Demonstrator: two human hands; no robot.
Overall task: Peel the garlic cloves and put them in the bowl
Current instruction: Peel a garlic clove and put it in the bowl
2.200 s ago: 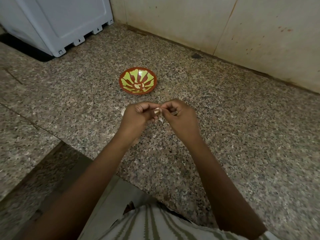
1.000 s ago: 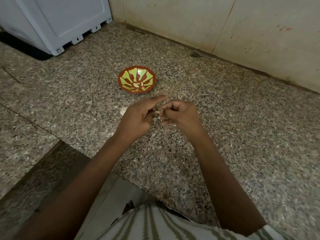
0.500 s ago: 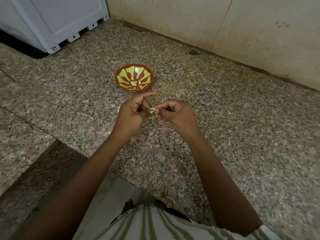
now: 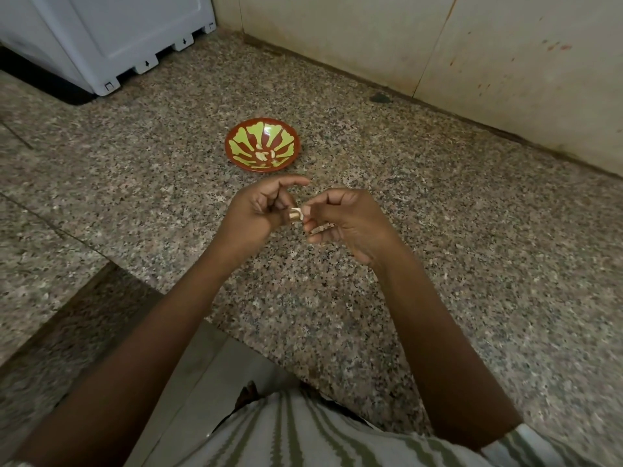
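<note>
A small pale garlic clove [image 4: 296, 215] sits between my two hands above the granite counter. My left hand [image 4: 259, 210] pinches it with the thumb, its index finger stretched out over it. My right hand [image 4: 347, 220] pinches the clove's skin from the right with curled fingers. Behind the hands stands a red bowl [image 4: 236, 153] with a green leaf pattern, and a few peeled garlic cloves [image 4: 263, 154] lie in its middle.
The speckled granite counter [image 4: 438, 251] runs back to a beige tiled wall [image 4: 371, 38]. A white appliance [image 4: 111, 38] stands at the back left. A small dark spot [image 4: 380, 97] lies near the wall. The counter's front edge drops off at the lower left.
My left index finger has straightened out over the clove. Both hands stay together at the clove, and the skin is pulled slightly to the right.
</note>
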